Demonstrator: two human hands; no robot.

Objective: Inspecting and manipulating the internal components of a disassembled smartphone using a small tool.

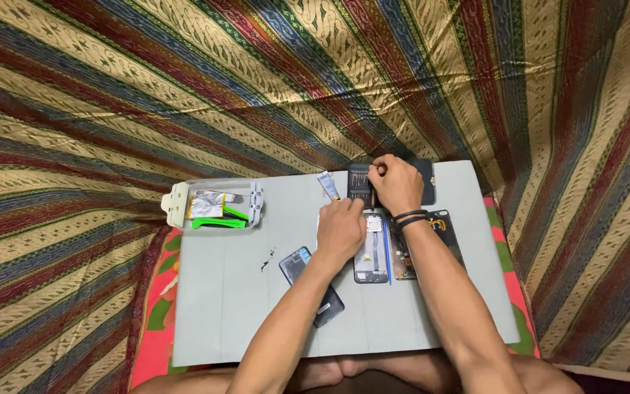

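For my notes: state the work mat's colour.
Pale grey work mat, best seen in the head view.

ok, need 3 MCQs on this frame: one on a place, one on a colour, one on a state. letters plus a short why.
1. Where does the clear plastic tray sit on the grey mat?
A. far left part
B. near right corner
C. dead centre

2. What colour are the strips in and beside the tray?
A. orange
B. bright green
C. white

3. What is the right hand doing?
A. lying flat and open on the mat
B. fingers pinched together over the dark tool case
C. lifted clear of the mat

Answers:
1 A: the tray lies at the mat's far left, away from both hands.
2 B: the strips are vivid green against the grey.
3 B: the fingertips are closed together at the case, while the left hand rests by the opened phone.
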